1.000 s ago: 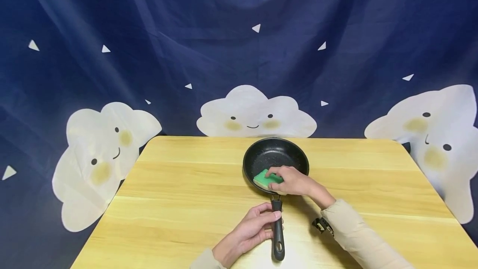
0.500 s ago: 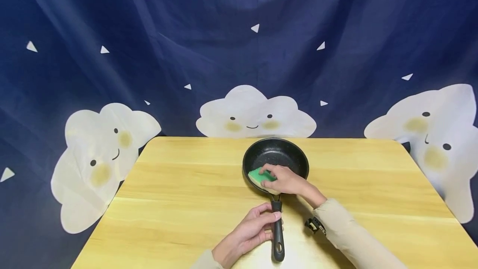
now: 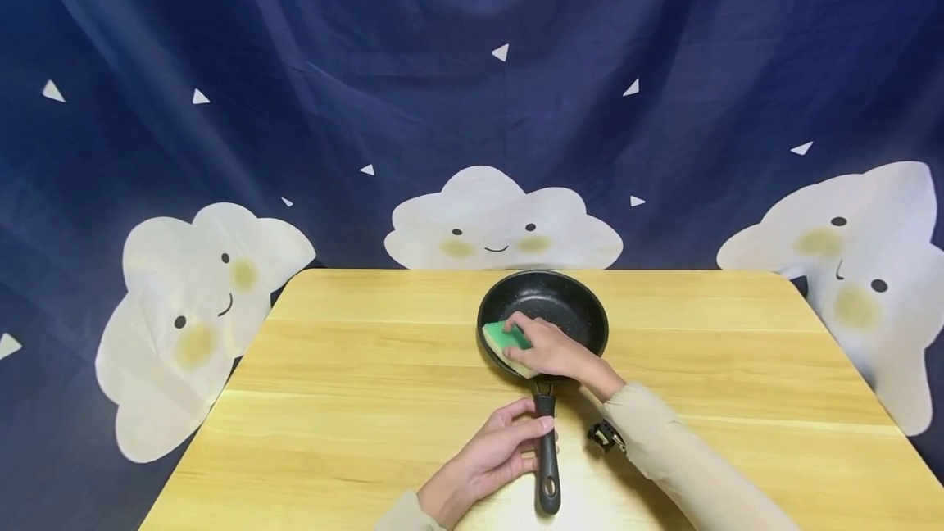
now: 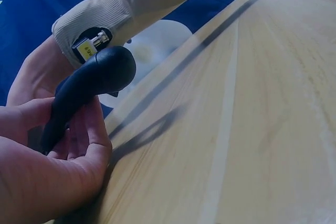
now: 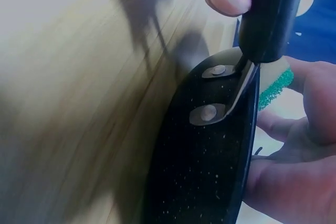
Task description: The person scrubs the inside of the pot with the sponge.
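A black frying pan (image 3: 546, 295) is at the back middle of the table, its black handle (image 3: 547, 465) pointing toward me. My left hand (image 3: 490, 453) grips that handle, thumb on top and fingers beneath; the left wrist view shows the handle's rounded end (image 4: 113, 69) above the hand. Inside the pan, at its near left wall, my right hand (image 3: 549, 347) holds a sponge (image 3: 505, 338) with a green scouring side up and a pale yellow body. In the right wrist view the pan's speckled outer wall (image 5: 194, 156) with riveted brackets hides part of the sponge (image 5: 275, 85).
The light wood table (image 3: 354, 367) stretches to both sides. Behind its far edge hangs a dark blue cloth (image 3: 413, 64) with smiling clouds and white triangles. A small black device (image 3: 606, 437) sits under the right sleeve cuff.
My right hand has slid the sponge leftward and slightly away from me along the pan's near wall. The left hand keeps its grip on the handle, and the pan has hardly moved.
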A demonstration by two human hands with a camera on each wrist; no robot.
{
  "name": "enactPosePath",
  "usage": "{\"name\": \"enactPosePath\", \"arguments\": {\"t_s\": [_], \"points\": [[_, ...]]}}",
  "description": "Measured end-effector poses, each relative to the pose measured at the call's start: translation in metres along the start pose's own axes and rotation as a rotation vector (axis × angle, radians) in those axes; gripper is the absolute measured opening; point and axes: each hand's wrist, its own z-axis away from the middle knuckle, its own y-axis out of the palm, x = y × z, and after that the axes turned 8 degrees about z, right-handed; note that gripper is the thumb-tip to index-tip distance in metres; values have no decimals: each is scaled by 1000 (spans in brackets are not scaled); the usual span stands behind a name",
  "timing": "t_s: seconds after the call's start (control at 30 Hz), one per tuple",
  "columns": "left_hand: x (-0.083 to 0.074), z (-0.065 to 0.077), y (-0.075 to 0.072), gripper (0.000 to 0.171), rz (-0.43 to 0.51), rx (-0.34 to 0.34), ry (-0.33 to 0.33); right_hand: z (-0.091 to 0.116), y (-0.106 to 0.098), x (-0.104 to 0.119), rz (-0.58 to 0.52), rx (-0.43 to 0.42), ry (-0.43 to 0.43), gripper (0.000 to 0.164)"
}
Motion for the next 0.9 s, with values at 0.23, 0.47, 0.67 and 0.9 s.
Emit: {"name": "enactPosePath", "arguments": {"t_s": [0.23,0.47,0.67,0.9], "points": [[0,-1,-1,17,-16,12,2,-8,3,4,2,-16,40,35],[0,-2,-3,19,-15,24,4,-17,7,5,-5,-29,69,37],[0,-1,-2,18,-9,20,6,-22,8,5,5,-55,85,39],[0,-1,0,16,-3,5,0,-27,8,7,5,-51,129,39]]}}
